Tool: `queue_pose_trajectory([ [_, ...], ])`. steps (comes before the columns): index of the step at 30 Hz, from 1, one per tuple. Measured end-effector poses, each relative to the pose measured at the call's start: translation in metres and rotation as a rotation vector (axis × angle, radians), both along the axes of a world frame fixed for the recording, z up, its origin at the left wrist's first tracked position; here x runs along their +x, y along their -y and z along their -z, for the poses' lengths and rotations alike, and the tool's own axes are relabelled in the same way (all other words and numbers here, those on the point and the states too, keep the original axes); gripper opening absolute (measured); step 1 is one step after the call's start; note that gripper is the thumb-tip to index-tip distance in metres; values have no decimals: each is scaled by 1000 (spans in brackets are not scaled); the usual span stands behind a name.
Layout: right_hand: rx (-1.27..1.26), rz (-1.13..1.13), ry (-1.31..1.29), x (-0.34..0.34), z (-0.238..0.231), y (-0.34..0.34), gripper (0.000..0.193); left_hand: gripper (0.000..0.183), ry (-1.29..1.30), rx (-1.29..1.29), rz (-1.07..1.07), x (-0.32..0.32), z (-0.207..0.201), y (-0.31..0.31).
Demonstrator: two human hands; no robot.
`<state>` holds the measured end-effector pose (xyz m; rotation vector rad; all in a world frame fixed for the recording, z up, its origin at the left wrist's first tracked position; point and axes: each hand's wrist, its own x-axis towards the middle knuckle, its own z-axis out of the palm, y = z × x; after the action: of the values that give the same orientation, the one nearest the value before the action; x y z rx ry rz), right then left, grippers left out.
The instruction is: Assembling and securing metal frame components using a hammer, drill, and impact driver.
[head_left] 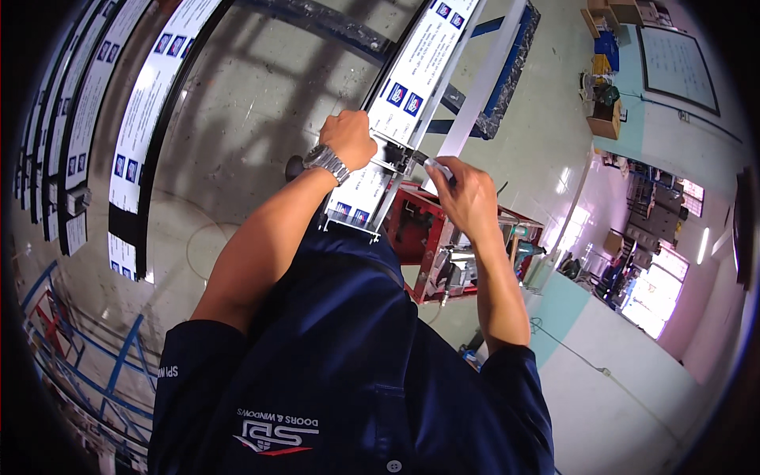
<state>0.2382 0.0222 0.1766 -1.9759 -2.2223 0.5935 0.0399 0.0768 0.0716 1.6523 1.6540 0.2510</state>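
Note:
A long aluminium profile (419, 67), covered in white protective film with blue logo marks, runs away from my waist. Across it, close to its near end, sits a dark metal fitting (396, 156). My left hand (348, 142), with a steel wristwatch (326, 162) behind it, is closed over the profile's left edge; its fingertips are hidden. On the other side my right hand (467, 194) pinches a small pale piece (435, 169) with a dark end, held against the fitting's right side. The exact kind of this piece is too small to tell.
A red metal cart (419, 229) with power tools stands close by my right forearm. Blue padded rack bars (507, 75) support the work. More film-covered profiles (150, 111) lie at the left, above a blue frame rack (103, 372). A whiteboard (677, 67) hangs at far right.

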Motion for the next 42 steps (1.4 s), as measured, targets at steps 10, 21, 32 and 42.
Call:
queue_pose_trajectory([
  [10, -285, -62, 209, -14, 9, -31, 27, 22, 49, -14, 23, -2, -3, 5],
  [21, -294, -349, 533, -35, 21, -55, 26, 28, 91, -84, 51, -3, 0, 4],
  [32, -281, -595, 589, -23, 20, -58, 31, 23, 109, -75, 57, -6, -3, 1],
  [42, -303, -654, 572, -20, 26, -63, 35, 24, 61, -69, 62, -2, -2, -3],
])
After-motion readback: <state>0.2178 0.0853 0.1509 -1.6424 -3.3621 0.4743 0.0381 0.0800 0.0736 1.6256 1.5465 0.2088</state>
